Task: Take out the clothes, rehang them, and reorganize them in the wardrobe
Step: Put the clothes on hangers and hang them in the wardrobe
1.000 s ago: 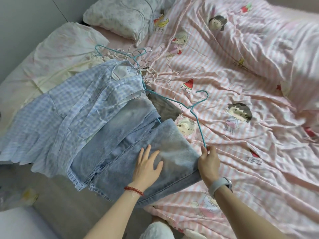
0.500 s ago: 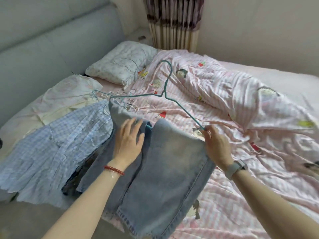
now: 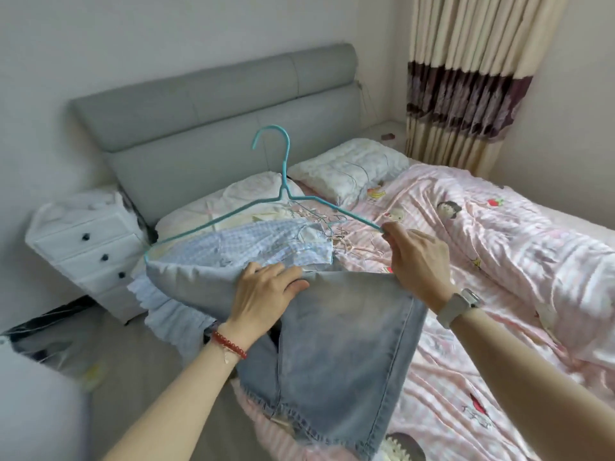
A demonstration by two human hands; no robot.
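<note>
Light blue jeans (image 3: 339, 331) hang folded over the bar of a teal wire hanger (image 3: 283, 191), which is lifted above the bed with its hook upright. My right hand (image 3: 416, 257) grips the hanger's right end. My left hand (image 3: 263, 294) lies on top of the jeans at the fold, fingers spread and thumb over the denim. A blue checked garment (image 3: 263, 244) lies on the bed behind the jeans, with several loose wire hangers (image 3: 319, 221) tangled beside it.
The bed carries a pink striped cartoon quilt (image 3: 482, 261) and two pillows (image 3: 349, 168) against a grey headboard (image 3: 213, 104). A white drawer unit (image 3: 86, 247) stands at the left. Curtains (image 3: 466, 78) hang at the back right.
Both hands have raised the hanger with the jeans off the bed. The hook has swung upright, and my view has tilted up toward the headboard.
</note>
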